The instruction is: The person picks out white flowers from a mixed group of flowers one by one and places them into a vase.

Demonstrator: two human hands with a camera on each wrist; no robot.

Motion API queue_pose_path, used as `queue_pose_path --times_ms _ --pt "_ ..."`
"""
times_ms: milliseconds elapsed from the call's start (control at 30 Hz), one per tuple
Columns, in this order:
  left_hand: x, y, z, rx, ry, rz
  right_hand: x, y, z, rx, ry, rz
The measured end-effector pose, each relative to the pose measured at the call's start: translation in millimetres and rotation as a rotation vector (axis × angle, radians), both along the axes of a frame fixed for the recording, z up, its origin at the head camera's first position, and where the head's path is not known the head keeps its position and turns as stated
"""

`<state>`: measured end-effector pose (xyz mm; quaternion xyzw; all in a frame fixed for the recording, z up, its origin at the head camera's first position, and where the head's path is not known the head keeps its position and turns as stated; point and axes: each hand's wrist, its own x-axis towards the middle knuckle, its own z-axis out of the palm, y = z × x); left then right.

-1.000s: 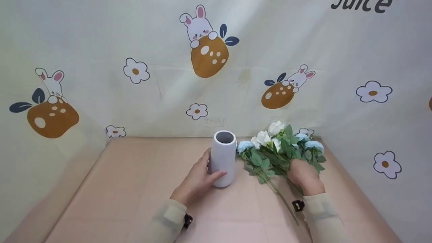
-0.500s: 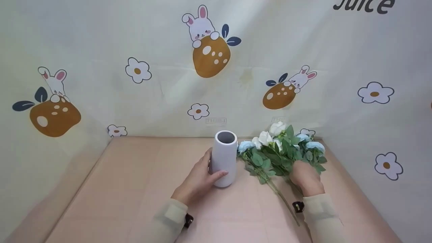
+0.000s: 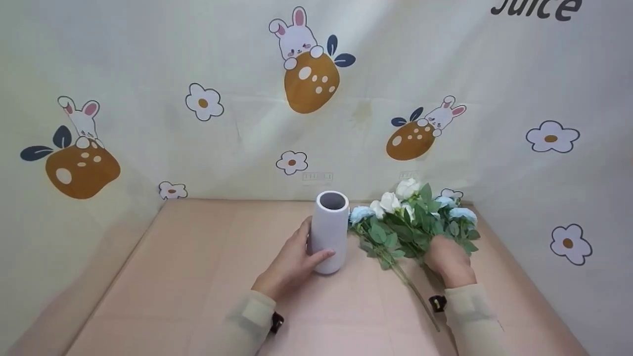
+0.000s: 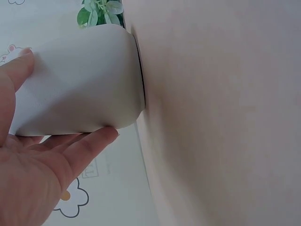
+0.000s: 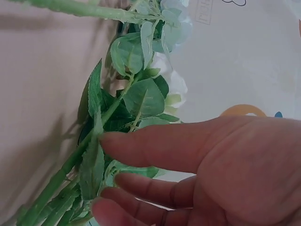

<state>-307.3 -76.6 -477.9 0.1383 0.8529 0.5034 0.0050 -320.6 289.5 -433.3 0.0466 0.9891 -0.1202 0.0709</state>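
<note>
Well left of the vase, a printed rabbit sits on an orange fruit on the pale cloth. The pinkish table extends on both sides of the vase. Just left of the vase is the left hand, with a light sleeve and a black band. Its thumb presses the near side of the vase and its fingers go round the left side, so they are clamped on it. The vase is white and upright, its base at the table, its round mouth facing up. Near the vase, on its right, lie blue and white flowers with green leaves; their stems point toward the person. Farther right of the vase, the right hand is among these leaves. Its thumb and fingers are apart, with tips at the leaves; I cannot tell if they close on a stem.
</note>
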Motion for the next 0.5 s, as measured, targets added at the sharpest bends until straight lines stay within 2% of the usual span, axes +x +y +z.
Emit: queue_pose_path --times_ms 300,500 --pt "0.2 1.0 1.4 -0.006 -0.024 0.005 -1.7 0.9 -0.8 0.023 -0.017 -0.019" --pt "2.1 -0.5 1.5 -0.009 0.028 -0.018 -2.9 0.3 -2.5 0.039 -0.015 -0.029"
